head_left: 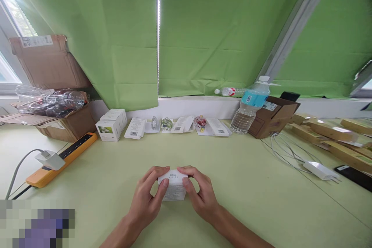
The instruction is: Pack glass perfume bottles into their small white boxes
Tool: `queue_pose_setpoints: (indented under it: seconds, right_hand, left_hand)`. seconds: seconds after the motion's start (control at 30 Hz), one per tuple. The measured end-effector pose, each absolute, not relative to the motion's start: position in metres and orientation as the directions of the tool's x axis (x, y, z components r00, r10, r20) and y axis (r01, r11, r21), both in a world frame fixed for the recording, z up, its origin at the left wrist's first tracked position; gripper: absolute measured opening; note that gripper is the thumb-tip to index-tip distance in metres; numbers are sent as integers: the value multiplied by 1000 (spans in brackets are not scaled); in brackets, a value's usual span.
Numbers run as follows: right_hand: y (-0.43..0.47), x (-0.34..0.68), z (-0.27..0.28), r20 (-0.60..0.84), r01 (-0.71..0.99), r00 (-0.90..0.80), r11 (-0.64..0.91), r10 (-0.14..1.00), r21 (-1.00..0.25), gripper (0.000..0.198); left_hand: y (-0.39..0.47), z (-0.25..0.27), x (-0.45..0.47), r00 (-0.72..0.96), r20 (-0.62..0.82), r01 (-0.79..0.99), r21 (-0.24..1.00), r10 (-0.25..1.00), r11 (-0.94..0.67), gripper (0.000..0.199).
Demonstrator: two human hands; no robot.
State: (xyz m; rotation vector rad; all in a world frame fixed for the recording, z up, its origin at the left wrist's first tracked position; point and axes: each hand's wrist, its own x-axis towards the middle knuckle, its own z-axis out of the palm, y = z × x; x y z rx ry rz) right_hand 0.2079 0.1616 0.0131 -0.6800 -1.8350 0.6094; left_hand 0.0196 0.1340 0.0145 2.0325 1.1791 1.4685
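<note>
A small white printed box [173, 190] is held low over the pale green table [238, 162], close to its near side. My left hand [149, 192] grips the box's left top edge between thumb and fingers. On the opposite side, my right hand [202, 190] pinches the right top edge the same way. The top flap looks closed, with dark lettering on it; small print covers the side facing me. Whether the box's bottom rests on the table I cannot tell.
Along the back stand white boxes [109, 133], flattened cartons [136, 128] and small bagged items [200, 122]. An orange power strip [72, 159] and an open cardboard box [69, 124] are left. Rightward are a large water bottle [247, 110], a white charger [319, 170] and a phone [356, 176].
</note>
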Motion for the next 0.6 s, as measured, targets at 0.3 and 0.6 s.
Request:
queue_pose_setpoints:
  seconds: [0.3,0.6]
  right_hand:
    - [161,209,11,644,175,-302,705,703,-687,21]
    - [161,209,10,635,164,-311,698,707,-697,22]
  left_hand:
    - [133,16,20,106,600,407,701,793,-585,22]
    - [132,14,19,120,591,407,703,797,-583,21]
